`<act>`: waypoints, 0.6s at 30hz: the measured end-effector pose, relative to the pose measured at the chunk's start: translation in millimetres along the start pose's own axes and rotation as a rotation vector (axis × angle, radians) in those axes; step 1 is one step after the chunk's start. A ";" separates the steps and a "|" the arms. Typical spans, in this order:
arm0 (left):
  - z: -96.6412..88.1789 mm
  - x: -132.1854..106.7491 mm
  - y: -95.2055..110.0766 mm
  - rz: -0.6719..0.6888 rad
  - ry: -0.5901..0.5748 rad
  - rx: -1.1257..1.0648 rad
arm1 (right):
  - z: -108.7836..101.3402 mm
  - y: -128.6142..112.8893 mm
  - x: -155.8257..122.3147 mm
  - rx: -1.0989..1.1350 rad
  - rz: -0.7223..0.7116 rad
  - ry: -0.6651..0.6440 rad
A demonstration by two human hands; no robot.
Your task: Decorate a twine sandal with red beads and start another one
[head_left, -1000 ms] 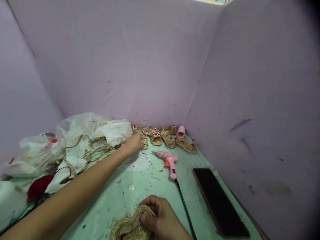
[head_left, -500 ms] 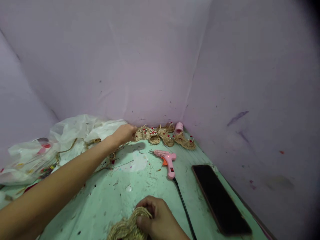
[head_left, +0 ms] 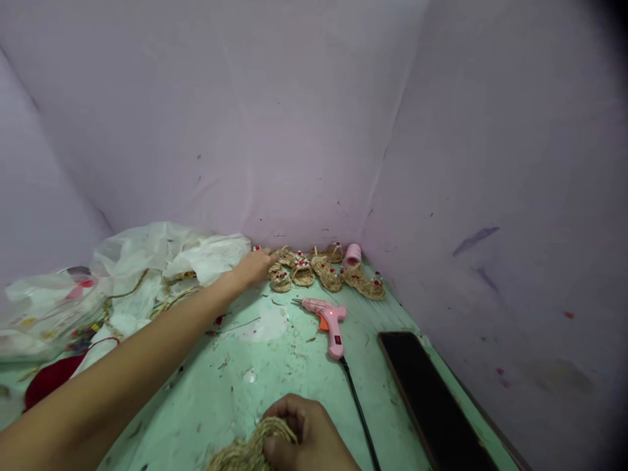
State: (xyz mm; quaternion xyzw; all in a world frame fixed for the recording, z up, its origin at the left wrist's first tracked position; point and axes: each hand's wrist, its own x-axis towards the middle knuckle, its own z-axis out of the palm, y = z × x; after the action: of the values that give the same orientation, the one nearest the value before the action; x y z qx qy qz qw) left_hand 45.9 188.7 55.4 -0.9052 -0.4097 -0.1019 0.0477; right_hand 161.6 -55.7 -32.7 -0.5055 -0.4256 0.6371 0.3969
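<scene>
Small woven straw slippers [head_left: 326, 273] trimmed with red and white beads are lined up against the back wall. My left hand [head_left: 256, 267] reaches to the left end of this row, its fingers stretched out beside a beaded slipper [head_left: 280, 280]; some fingertips are hidden. Near the bottom edge, my right hand [head_left: 311, 432] is closed around a woven straw piece [head_left: 250, 451], thumb on one side and fingers on the other. Part of that piece is cut off by the frame. Between the hands and to the right lies a pink glue gun [head_left: 331, 320].
A black phone [head_left: 432, 399] lies along the right side. The glue gun's black cord [head_left: 360, 405] runs toward me. Plastic bags [head_left: 161, 255] crowd the left, with dark red material [head_left: 52, 379] in front. A pink spool [head_left: 352, 255] stands in the back corner.
My left hand has shifted slightly, and the slipper beside it now shows its beaded front on the table. My right hand keeps its hold on the woven piece. The view has tilted slightly.
</scene>
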 end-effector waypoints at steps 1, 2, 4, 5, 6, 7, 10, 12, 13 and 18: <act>-3.8 -7.9 4.6 -0.042 0.026 -0.023 | -1.2 -0.5 0.3 0.011 -0.006 -0.015; -8.3 -18.1 9.8 -0.082 0.058 -0.055 | -2.6 -0.8 1.0 0.032 -0.007 -0.041; -18.3 -45.5 21.7 -0.162 0.118 -0.118 | -5.9 -0.8 2.7 0.126 0.004 -0.092; -23.1 -62.1 28.4 -0.197 0.139 -0.152 | -7.5 -1.1 3.4 0.191 0.013 -0.114; -27.4 -80.1 35.5 -0.232 0.154 -0.188 | -8.7 -1.9 3.6 0.254 0.021 -0.137; -30.9 -98.6 43.0 -0.265 0.162 -0.226 | -9.6 -3.6 3.1 0.308 0.026 -0.158; -35.3 -150.8 66.6 -0.360 0.143 -0.370 | -9.2 -13.7 -3.2 0.412 0.027 -0.188; -34.0 -177.4 82.0 -0.467 0.120 -0.599 | -7.1 -22.5 -9.3 0.453 0.007 -0.175; -32.4 -187.7 89.1 -0.518 0.094 -0.741 | -5.7 -26.5 -11.9 0.465 -0.002 -0.172; -23.4 -214.4 114.3 -0.637 -0.092 -1.271 | 0.7 -34.6 -18.1 0.454 -0.016 -0.145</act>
State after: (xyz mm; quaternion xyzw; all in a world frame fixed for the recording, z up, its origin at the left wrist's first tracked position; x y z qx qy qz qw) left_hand -9.5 -47.6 30.0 -0.5976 -0.5172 -0.2917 -0.5388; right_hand 166.7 -61.6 5.6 -0.3530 -0.3029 0.7478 0.4737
